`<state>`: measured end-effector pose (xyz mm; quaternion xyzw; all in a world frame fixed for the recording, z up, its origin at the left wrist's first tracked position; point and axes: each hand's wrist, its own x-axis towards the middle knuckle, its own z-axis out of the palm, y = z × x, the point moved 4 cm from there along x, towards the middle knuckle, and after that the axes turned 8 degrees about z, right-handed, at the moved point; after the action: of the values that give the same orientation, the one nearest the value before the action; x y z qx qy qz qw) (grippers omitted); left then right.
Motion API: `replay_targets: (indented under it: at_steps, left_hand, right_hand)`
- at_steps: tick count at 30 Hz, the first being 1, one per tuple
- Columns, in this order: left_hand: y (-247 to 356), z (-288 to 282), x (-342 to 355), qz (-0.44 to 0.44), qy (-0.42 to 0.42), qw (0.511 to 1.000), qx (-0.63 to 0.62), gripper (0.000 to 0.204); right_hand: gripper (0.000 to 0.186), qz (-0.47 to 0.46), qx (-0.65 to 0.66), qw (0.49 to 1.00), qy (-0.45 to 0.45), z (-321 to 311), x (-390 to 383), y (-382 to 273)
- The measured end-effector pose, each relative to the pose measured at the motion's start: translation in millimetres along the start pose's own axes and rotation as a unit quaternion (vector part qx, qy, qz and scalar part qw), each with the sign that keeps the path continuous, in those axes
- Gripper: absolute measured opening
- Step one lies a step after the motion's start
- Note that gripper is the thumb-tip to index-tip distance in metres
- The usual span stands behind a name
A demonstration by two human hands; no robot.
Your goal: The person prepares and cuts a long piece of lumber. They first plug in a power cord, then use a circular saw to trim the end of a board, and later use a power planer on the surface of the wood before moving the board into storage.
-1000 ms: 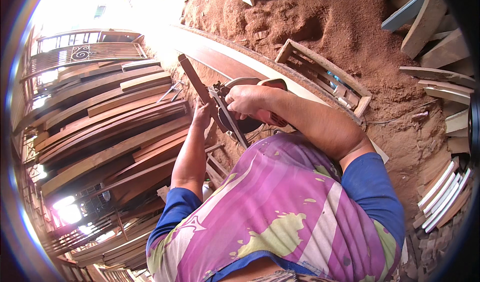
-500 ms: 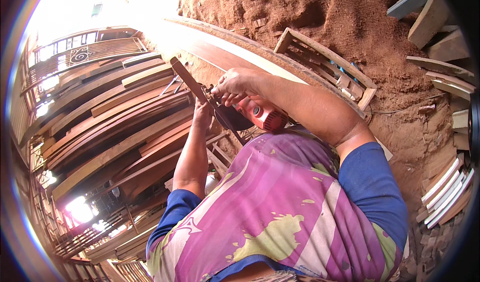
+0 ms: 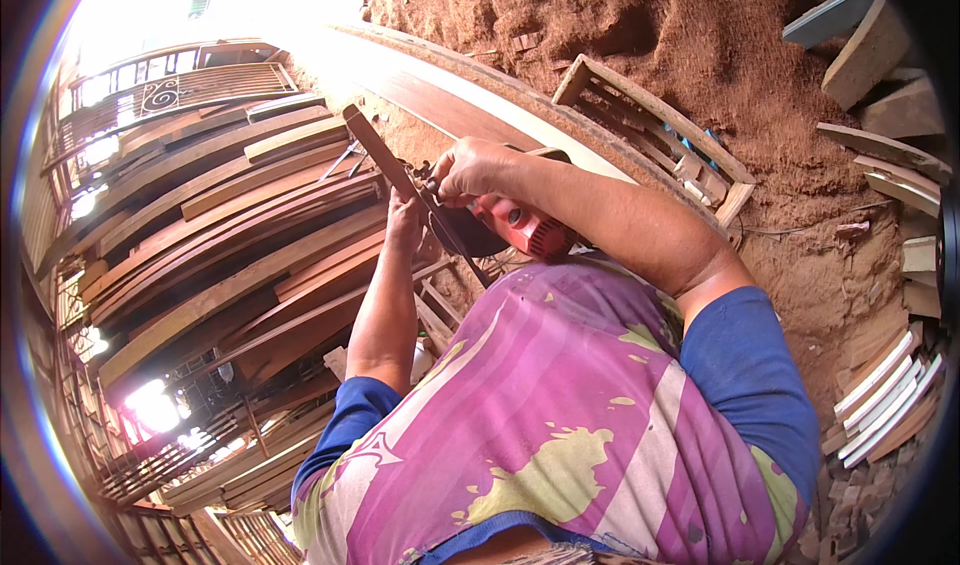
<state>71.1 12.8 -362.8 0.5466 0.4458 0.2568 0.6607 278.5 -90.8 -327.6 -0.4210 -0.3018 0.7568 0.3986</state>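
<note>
Between the near edge of a long reddish-brown wooden board (image 3: 440, 108) and the shirt, there's this red-and-black power tool (image 3: 525, 227). Left hand (image 3: 403, 225) is clamped round a narrow dark brown wooden strip (image 3: 375, 145) beside it. Right hand (image 3: 466, 172) has fingers bunched at the tool's small dark metal fitting (image 3: 423, 177); can't tell if they're pinching it.

The red power tool (image 3: 527, 229) is partly hidden by the right forearm (image 3: 600, 200); the right hand's (image 3: 463, 170) hold is obscured.
</note>
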Motion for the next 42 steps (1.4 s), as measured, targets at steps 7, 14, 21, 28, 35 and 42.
replay_targets:
  at_steps: [7,14,21,28,35,42]
  left_hand:
    - [7.0,3.5,3.4,0.002,0.001,1.000,0.028,0.034]
    - [14.2,10.2,6.9,-0.023,0.006,0.999,0.033,0.033]
    - [1.0,-8.7,19.2,-0.063,-0.019,0.997,0.039,0.019]
    - [15.7,24.3,10.2,-0.082,-0.039,0.995,-0.031,0.026]
    - [5.5,-17.2,29.3,-0.093,-0.053,0.994,-0.020,0.045]
    - [7.4,-9.2,27.0,-0.094,-0.056,0.994,-0.013,0.049]
  right_hand:
    - [0.023,-0.090,-0.159,0.973,0.142,0.5,-26.9,-19.0]
    - [0.021,0.036,0.034,0.998,0.036,-5.3,-37.5,-20.7]
    - [0.018,0.023,0.071,0.996,0.048,-5.2,-17.8,-8.4]
    - [0.019,-0.002,-0.021,0.996,0.089,-7.5,-22.9,-16.5]
    - [0.023,-0.089,-0.105,0.982,0.133,-5.1,-13.6,-11.1]
    - [0.016,-0.059,-0.050,0.992,0.099,-7.9,-22.3,-15.6]
